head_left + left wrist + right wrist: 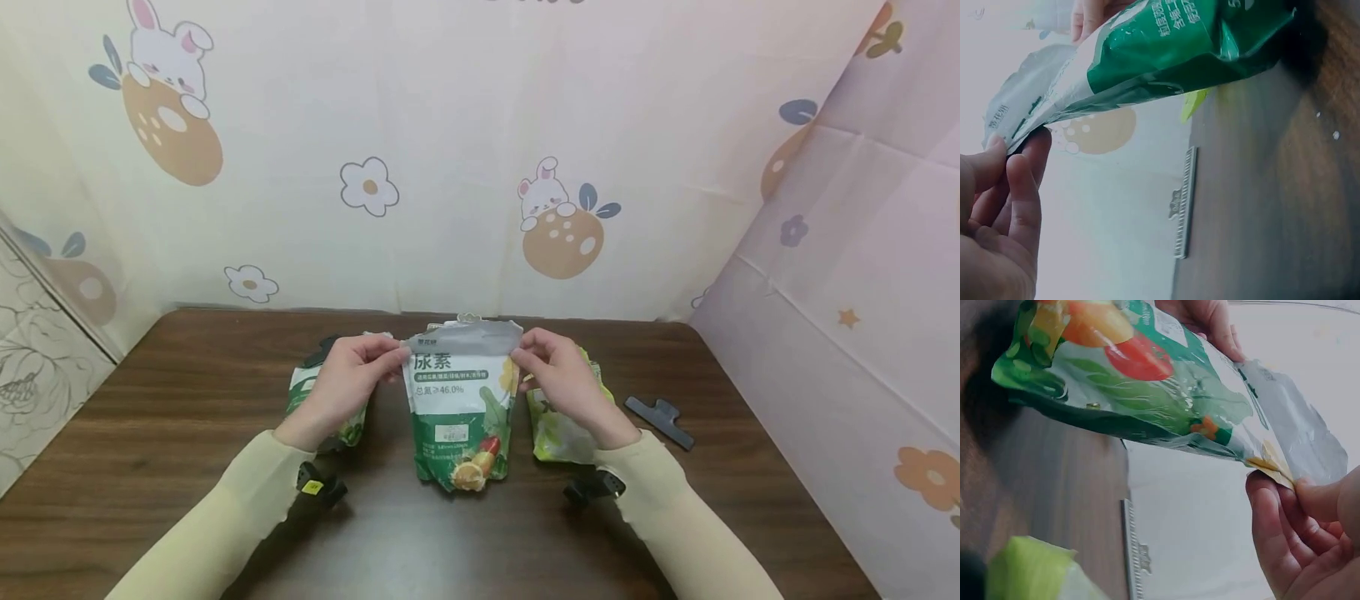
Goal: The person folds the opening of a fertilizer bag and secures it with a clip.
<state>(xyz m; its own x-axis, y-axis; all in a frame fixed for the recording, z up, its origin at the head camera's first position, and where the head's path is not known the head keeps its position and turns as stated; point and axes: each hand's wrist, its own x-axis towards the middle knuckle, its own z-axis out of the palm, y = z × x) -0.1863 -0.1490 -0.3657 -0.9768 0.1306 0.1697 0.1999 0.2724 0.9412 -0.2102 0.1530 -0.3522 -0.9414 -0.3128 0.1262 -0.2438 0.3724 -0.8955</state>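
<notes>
A green and white printed bag [457, 417] stands upright at the middle of the table, its top edge torn and silvery. The left hand [348, 379] pinches its upper left corner between thumb and fingers; the left wrist view shows this hand [1004, 212] close to the bag [1154, 56]. At the upper right corner the right hand [562, 379] pinches the bag, and in the right wrist view that hand [1304, 531] holds the bag [1141, 381] by its edge.
Another green and white bag [300, 385] stands behind the left forearm, with a dark clip near its top. A yellow-green bag [558, 437] is beside the right hand. A grey clip [660, 422] lies on the table's right. Behind the table [187, 375] hangs a printed curtain [450, 108].
</notes>
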